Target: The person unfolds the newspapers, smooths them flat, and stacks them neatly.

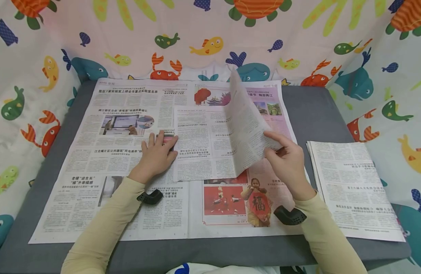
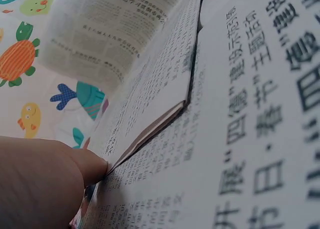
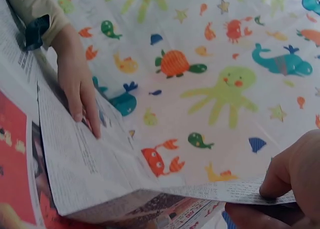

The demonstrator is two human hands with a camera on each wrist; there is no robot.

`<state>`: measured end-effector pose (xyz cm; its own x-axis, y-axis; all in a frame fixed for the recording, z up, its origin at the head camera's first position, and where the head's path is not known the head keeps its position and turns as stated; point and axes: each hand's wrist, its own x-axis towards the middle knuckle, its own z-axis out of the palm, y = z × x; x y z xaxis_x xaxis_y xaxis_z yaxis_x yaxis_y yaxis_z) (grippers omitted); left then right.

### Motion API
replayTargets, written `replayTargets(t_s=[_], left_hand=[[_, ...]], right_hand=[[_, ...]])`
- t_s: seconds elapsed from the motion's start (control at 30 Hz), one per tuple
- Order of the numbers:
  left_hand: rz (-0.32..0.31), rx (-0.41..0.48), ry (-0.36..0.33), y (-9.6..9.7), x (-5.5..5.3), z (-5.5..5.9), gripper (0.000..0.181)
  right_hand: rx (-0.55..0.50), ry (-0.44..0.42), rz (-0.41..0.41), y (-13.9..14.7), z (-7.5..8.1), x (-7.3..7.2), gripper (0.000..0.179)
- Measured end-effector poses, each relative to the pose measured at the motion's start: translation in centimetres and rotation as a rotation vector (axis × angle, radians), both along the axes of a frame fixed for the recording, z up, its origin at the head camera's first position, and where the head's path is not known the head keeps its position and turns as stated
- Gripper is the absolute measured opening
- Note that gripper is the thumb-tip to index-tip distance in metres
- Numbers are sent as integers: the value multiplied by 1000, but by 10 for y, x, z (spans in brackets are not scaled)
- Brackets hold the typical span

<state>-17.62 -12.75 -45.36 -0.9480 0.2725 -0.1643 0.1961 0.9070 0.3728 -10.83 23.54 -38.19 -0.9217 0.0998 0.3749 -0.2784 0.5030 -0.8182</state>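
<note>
A large newspaper (image 1: 128,101) lies spread out, and on its middle is a smaller folded newspaper (image 1: 200,140). My right hand (image 1: 285,163) pinches the right edge of its lifted leaf (image 1: 248,129) between thumb and fingers. The leaf stands up at a tilt, bent over toward the right. My left hand (image 1: 155,156) rests with spread fingers on the large newspaper, at the left edge of the folded one. Seen from the left wrist, a fingertip (image 2: 95,166) touches that folded edge. In the right wrist view the thumb (image 3: 277,176) presses on the paper's top side.
A stack of folded newspapers (image 1: 350,190) lies at the right on the grey table (image 1: 309,110). Behind and at both sides hangs a cloth (image 1: 210,23) printed with sea animals. Each wrist wears a black device (image 1: 150,197).
</note>
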Motion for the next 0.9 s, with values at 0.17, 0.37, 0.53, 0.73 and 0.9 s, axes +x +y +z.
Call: replayTargets(t_s=[0.17,0.37,0.53,0.73,0.9], left_hand=[[2,-14,-9,-1,0,0,57],[-1,-2,-12,-1,0,1,57],[-2,5,-19,0,1,2,57],[0,-7,-21,0,0,1,58],[4,-5,-20,0,-1,-1,58]], right_hand=[[-31,-46,-21,17,-10,6,47],[-45,-116,-91,34,-25,8,48],[18,-222,-164,48,-40,12,49],[104,-374,-207,61,-53,11,51],[123,-454,-204,69,-60,7,54]])
